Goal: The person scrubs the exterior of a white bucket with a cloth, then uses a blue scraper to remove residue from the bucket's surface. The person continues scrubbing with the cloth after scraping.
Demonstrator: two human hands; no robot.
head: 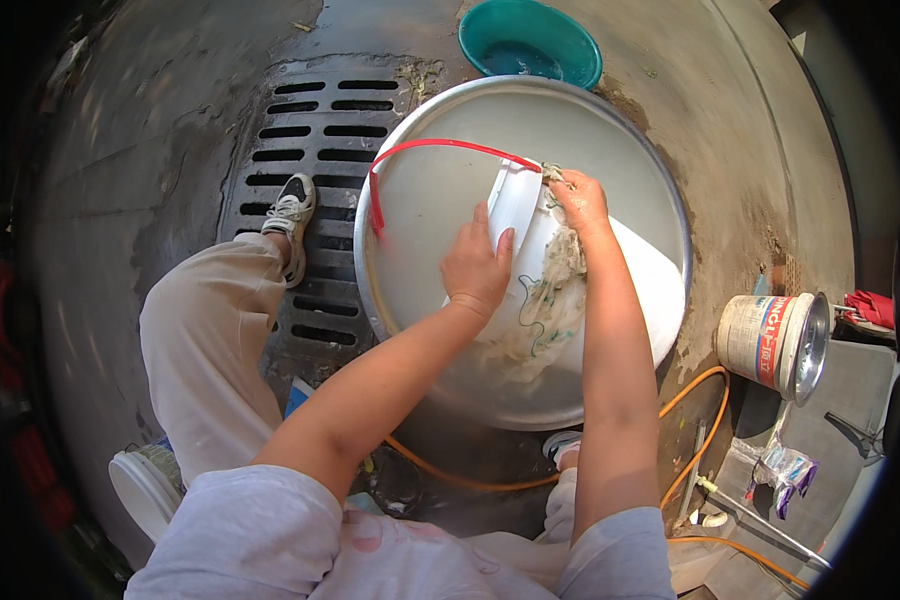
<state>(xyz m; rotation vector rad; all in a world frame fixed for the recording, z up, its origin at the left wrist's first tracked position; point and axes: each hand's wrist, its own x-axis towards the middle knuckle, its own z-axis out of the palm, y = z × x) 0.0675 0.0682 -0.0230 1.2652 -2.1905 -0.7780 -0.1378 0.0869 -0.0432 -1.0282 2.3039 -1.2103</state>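
A white plastic bucket lies on its side in a wide metal basin of cloudy water. Its red handle arches over the water to the left. My left hand grips the bucket's rim, thumb and fingers on the white wall. At the bucket's upper end, my right hand holds part of a wet, frayed rag with green threads. The rest of the rag trails down the bucket's side into the water.
A green plastic basin stands beyond the metal one. Left is a slotted drain grate, with my shoe on it. An orange hose curves below and right. A labelled bucket with a metal bowl stands right; another white bucket lies lower left.
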